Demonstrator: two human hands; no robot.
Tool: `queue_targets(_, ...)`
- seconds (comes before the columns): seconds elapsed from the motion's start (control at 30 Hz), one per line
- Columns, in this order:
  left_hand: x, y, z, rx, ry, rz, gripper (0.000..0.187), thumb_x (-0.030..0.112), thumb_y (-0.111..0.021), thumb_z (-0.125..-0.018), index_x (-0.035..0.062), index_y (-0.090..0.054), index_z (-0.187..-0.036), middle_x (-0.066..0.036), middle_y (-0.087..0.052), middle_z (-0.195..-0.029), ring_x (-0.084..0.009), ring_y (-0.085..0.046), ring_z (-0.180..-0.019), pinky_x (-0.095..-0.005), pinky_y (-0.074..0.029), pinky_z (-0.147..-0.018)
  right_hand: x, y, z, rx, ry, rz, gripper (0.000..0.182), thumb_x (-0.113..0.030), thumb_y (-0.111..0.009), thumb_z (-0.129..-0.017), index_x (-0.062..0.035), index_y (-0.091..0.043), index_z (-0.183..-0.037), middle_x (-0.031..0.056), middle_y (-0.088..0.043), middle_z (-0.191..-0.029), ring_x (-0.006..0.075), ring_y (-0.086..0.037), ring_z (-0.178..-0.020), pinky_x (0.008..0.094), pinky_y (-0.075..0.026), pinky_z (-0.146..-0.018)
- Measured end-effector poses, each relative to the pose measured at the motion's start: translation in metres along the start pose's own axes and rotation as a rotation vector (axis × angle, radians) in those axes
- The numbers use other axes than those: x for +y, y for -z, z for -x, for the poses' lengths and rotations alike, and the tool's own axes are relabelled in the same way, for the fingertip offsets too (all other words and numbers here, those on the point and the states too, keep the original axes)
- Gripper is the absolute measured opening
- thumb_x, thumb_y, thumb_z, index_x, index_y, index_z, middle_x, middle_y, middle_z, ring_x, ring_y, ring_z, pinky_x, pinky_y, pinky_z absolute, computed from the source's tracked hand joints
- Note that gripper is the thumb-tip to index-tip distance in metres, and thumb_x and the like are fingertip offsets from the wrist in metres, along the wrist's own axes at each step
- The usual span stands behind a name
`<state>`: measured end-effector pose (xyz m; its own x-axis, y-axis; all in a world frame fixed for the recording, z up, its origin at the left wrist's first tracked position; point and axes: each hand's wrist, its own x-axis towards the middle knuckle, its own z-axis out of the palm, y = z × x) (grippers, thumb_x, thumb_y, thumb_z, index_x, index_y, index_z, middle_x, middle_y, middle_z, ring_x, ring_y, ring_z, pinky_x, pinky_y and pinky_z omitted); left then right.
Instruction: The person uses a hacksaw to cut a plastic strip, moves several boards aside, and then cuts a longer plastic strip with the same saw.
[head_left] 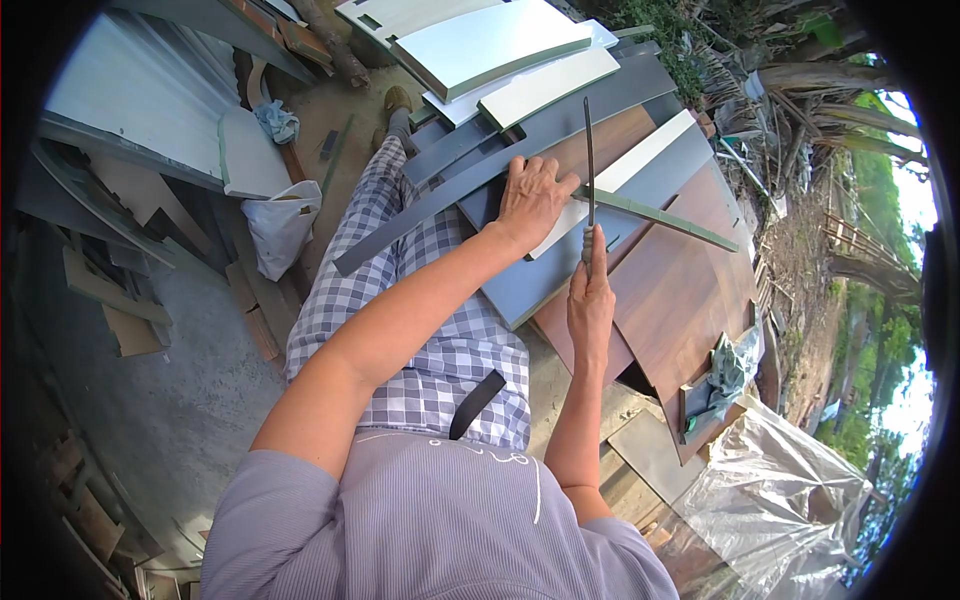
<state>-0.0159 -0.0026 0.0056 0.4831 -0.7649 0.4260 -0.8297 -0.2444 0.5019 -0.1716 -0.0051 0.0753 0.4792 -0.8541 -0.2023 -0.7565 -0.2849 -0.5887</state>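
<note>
My right hand (592, 290) is closed round the handle of a hand saw (589, 150). Its long, thin dark blade points away from me and crosses a narrow green-edged strip (665, 218) close to the strip's left end. At that end my left hand (535, 203) grips the strip, fingers curled and thumb against it; the fingers' undersides are hidden. Beneath both hands lie a white strip (645, 152), a blue-grey board (540, 285) and a long dark grey strip (430, 208). Wood-grain brown panels (690, 290) lie to the right.
White boards (500, 45) are stacked beyond my hands. A white bag (283, 228) and leaning panels (140, 95) stand on the left by offcuts (115, 290). At lower right are a crumpled cloth (730, 375) and clear plastic sheeting (785, 490). My checked-trousered leg (345, 240) extends beside the boards.
</note>
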Motion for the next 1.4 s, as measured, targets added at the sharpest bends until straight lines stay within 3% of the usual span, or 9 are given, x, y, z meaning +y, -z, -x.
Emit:
queue_targets(0.27,0.000,0.001,0.000,0.008,0.003,0.010,0.016,0.007,-0.052,-0.086,0.0141,-0.064,-0.092,-0.008,-0.057,-0.087,-0.0235,-0.055,-0.092,-0.0396,-0.035,-0.081,0.002,-0.002,0.000,-0.001,0.036,-0.016,0.054,-0.014,-0.042,-0.100,-0.0304,-0.029,-0.150,0.0190,-0.058,-0.130,0.0395,-0.059,-0.114,0.0440,-0.046,-0.092)
queue_targets(0.33,0.000,0.000,0.000,-0.001,0.005,0.003,0.013,0.012,-0.062,-0.083,0.0143,-0.063,-0.096,-0.007,-0.055,-0.088,-0.0231,-0.055,-0.092,-0.0394,-0.035,-0.082,0.010,-0.003,0.014,0.021,0.067,-0.008,0.055,-0.014,-0.042,-0.100,-0.0297,-0.028,-0.150,0.0188,-0.058,-0.130,0.0395,-0.059,-0.114,0.0439,-0.046,-0.092)
queue_targets(0.67,0.001,0.001,0.000,-0.009,0.004,-0.010,0.014,0.011,-0.061,-0.083,0.0145,-0.063,-0.096,-0.006,-0.055,-0.088,-0.0234,-0.056,-0.092,-0.0397,-0.035,-0.082,-0.012,-0.001,-0.010,-0.019,-0.012,-0.009,0.054,-0.015,-0.042,-0.100,-0.0288,-0.029,-0.150,0.0185,-0.059,-0.129,0.0393,-0.060,-0.113,0.0448,-0.047,-0.089)
queue_targets(0.73,0.001,0.001,0.001,0.032,0.002,0.013,0.016,0.007,-0.052,-0.085,0.0140,-0.065,-0.089,-0.009,-0.056,-0.085,-0.0233,-0.055,-0.092,-0.0393,-0.035,-0.081,-0.013,-0.001,-0.014,-0.058,-0.061,-0.016,0.054,-0.015,-0.042,-0.100,-0.0289,-0.029,-0.150,0.0183,-0.060,-0.128,0.0393,-0.060,-0.112,0.0451,-0.047,-0.089)
queue_targets(0.87,0.001,0.001,0.000,0.004,-0.004,0.015,0.016,0.007,-0.052,-0.085,0.0146,-0.065,-0.090,-0.008,-0.056,-0.085,-0.0233,-0.055,-0.092,-0.0395,-0.035,-0.080,0.004,-0.005,0.000,0.015,0.044,-0.017,0.054,-0.014,-0.042,-0.100,-0.0294,-0.030,-0.150,0.0187,-0.059,-0.129,0.0391,-0.060,-0.112,0.0453,-0.047,-0.088)
queue_targets(0.93,0.000,0.001,0.000,-0.018,-0.001,-0.012,0.014,0.011,-0.061,-0.084,0.0143,-0.063,-0.097,-0.007,-0.055,-0.088,-0.0236,-0.055,-0.093,-0.0397,-0.034,-0.081,0.013,-0.005,0.012,0.027,0.048,-0.017,0.054,-0.014,-0.043,-0.100,-0.0296,-0.030,-0.150,0.0189,-0.059,-0.129,0.0391,-0.060,-0.112,0.0454,-0.048,-0.088)
queue_targets(1.23,0.000,0.001,0.000,-0.020,0.003,-0.020,0.014,0.010,-0.062,-0.083,0.0143,-0.064,-0.097,-0.007,-0.057,-0.089,-0.0238,-0.056,-0.093,-0.0397,-0.035,-0.081,0.002,-0.005,-0.007,0.033,0.082,-0.051,0.055,-0.012,-0.042,-0.099,-0.0298,-0.030,-0.150,0.0204,-0.063,-0.121,0.0419,-0.063,-0.104,0.0450,-0.047,-0.085)
queue_targets(1.3,0.002,0.002,0.001,-0.005,0.000,-0.021,0.014,0.008,-0.058,-0.084,0.0142,-0.064,-0.094,-0.008,-0.057,-0.087,-0.0236,-0.056,-0.092,-0.0397,-0.035,-0.081,-0.009,-0.002,-0.014,-0.037,-0.018,-0.030,0.055,-0.013,-0.043,-0.099,-0.0296,-0.030,-0.150,0.0201,-0.062,-0.123,0.0415,-0.063,-0.102,0.0443,-0.047,-0.085)
queue_targets(1.4,0.001,0.003,0.000,0.009,-0.004,-0.021,0.016,0.007,-0.053,-0.085,0.0143,-0.064,-0.092,-0.008,-0.057,-0.086,-0.0233,-0.056,-0.091,-0.0397,-0.035,-0.081,0.008,-0.009,-0.008,0.072,0.163,-0.044,0.055,-0.013,-0.043,-0.099,-0.0295,-0.029,-0.150,0.0197,-0.061,-0.124,0.0402,-0.064,-0.103,0.0439,-0.047,-0.085)
